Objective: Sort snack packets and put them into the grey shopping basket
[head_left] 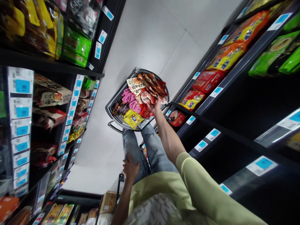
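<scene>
A black shopping basket holds many small packaged snacks. My right hand reaches over its near right side, fingers closed around the lower edge of a bunch of beige, red and brown snack packets. Pink packets and a yellow packet lie lower in the basket, with dark small packets at its left. My left hand rests on the jeans at my left knee, fingers apart and holding nothing.
Shelves with packaged food stand on the left, with price labels. On the right, a shelf carries red and yellow noodle packs. Grey floor lies between them. A cardboard box is at the lower left.
</scene>
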A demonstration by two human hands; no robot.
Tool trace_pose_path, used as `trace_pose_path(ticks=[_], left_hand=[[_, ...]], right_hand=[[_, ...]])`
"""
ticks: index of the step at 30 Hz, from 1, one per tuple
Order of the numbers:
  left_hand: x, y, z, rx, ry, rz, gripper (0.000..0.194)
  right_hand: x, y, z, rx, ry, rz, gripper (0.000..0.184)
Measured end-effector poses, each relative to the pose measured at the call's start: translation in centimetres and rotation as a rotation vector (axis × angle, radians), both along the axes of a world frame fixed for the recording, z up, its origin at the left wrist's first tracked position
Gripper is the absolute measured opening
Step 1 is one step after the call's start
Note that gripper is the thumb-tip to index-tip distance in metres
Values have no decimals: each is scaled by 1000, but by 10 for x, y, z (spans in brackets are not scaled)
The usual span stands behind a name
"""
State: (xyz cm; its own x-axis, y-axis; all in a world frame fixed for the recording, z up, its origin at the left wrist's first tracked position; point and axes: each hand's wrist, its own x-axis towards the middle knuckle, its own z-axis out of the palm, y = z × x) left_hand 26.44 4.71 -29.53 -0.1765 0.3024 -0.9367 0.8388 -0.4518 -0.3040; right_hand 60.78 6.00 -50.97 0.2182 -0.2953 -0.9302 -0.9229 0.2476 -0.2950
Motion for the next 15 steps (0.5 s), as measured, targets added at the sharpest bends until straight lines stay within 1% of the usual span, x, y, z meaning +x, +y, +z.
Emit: trace_pose_path(ticks=[3, 7, 11, 15], left_hand=[[-2, 0, -1, 3, 3, -17, 89], [-9, -3, -5, 0, -1, -38, 89], [-13, -5, -7, 5, -9, -33, 89], [-14, -6, -6, 8, -19, -13, 89]], right_hand=[[10, 5, -5, -29, -3, -69, 31], [15, 6, -8, -36, -10, -79, 14], [6, 4, -5, -1, -67, -62, 10], [0, 6, -5, -9, -67, 4, 9]])
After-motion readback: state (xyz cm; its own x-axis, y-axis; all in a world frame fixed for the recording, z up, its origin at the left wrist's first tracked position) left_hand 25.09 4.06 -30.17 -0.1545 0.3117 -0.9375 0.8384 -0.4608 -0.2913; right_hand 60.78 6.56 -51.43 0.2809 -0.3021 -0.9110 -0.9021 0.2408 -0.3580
